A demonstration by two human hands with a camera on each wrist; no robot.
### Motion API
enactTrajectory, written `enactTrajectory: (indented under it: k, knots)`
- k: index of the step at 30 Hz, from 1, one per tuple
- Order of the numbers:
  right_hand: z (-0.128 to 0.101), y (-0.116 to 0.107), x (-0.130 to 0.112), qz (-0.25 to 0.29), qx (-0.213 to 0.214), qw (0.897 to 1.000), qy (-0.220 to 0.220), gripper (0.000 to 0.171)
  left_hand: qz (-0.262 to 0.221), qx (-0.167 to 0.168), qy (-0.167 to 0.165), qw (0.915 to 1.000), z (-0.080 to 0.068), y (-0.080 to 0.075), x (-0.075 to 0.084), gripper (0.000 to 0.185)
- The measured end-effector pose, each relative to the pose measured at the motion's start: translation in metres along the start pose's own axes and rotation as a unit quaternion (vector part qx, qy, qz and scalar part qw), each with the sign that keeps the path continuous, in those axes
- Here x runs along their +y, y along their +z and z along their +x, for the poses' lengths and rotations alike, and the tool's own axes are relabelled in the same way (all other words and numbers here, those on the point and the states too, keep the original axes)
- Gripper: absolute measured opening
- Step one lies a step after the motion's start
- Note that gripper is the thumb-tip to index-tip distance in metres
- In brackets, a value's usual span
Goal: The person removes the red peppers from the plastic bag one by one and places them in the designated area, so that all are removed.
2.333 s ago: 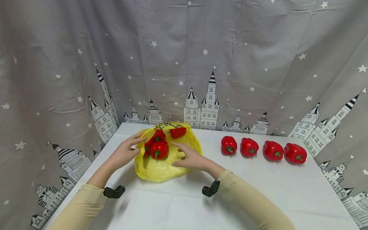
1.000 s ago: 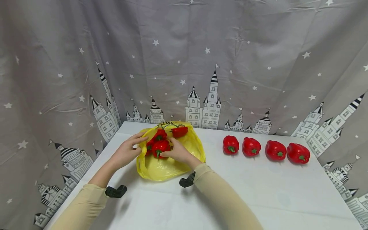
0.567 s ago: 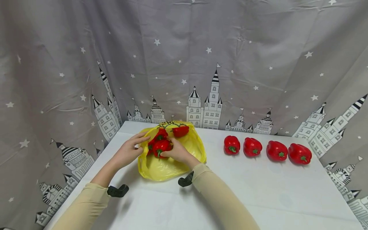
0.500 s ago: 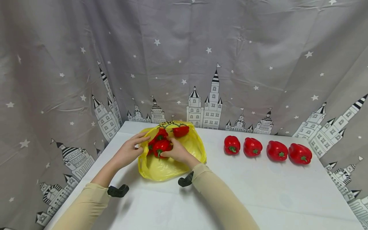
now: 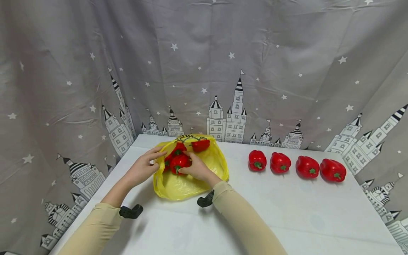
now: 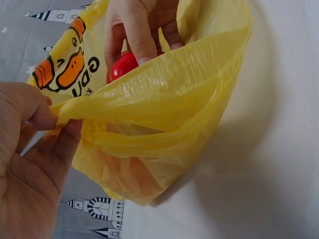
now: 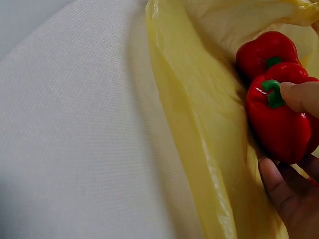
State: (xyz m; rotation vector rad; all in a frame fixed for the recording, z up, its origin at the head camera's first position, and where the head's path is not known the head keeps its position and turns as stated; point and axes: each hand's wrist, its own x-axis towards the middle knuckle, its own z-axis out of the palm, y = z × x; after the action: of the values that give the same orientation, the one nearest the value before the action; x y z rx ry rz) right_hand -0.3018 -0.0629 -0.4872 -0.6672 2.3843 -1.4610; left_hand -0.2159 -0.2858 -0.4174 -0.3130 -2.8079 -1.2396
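A yellow plastic bag lies with its mouth facing me, several red bell peppers inside. My left hand pinches the bag's rim at the left, between thumb and fingers in the left wrist view. Inside the bag, my right hand holds the front bell pepper. Its thumb lies at the green stem, and its fingers curl round the far side, partly hidden. Another bell pepper touches the held one. At the bag's back right lies a further bell pepper.
Four is too many to count here, so several bell peppers stand in a row on the white table, right of the bag. Behind the table hangs a grey curtain printed with castles and stars.
Since the oldest frame my right hand has moved left, deeper into the bag, and taken hold of the front bell pepper. My left hand stays at the rim.
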Motion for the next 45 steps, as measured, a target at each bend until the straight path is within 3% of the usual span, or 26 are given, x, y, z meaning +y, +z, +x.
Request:
enactTrajectory:
  k: [23,45]
  knots:
    - [-0.005,-0.004,0.004,0.013,0.002,1.0,0.007,0.071,0.004,0.004,0.007,1.0,-0.002,-0.002,0.0,0.051]
    - [-0.021,-0.031,0.01,0.054,-0.012,0.998,0.019,0.068,0.007,-0.001,0.008,0.9999,-0.001,-0.003,0.001,0.052]
